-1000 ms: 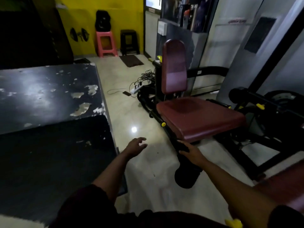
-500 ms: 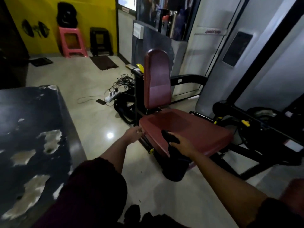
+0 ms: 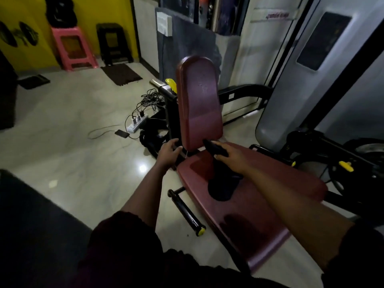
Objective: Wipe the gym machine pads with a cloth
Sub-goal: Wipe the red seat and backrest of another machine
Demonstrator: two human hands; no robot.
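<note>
A gym machine stands in front of me with a maroon seat pad [image 3: 270, 196] and an upright maroon back pad [image 3: 199, 104]. My right hand [image 3: 230, 157] grips a dark cloth [image 3: 220, 183] that hangs down onto the seat pad near the foot of the back pad. My left hand [image 3: 169, 153] rests with loosely bent fingers on the black frame at the lower left edge of the back pad.
A black bar with a yellow end cap [image 3: 187, 213] sticks out left of the seat. A power strip with cables [image 3: 138, 121] and a phone [image 3: 122, 133] lie on the floor. Pink stool [image 3: 72, 48] and black stool [image 3: 113, 43] stand at the yellow wall. Black machine frame [image 3: 332, 163] at right.
I have stepped closer to the machine. My right hand with the cloth moved from the seat's front edge up to its back. My left hand reached the frame beside the back pad.
</note>
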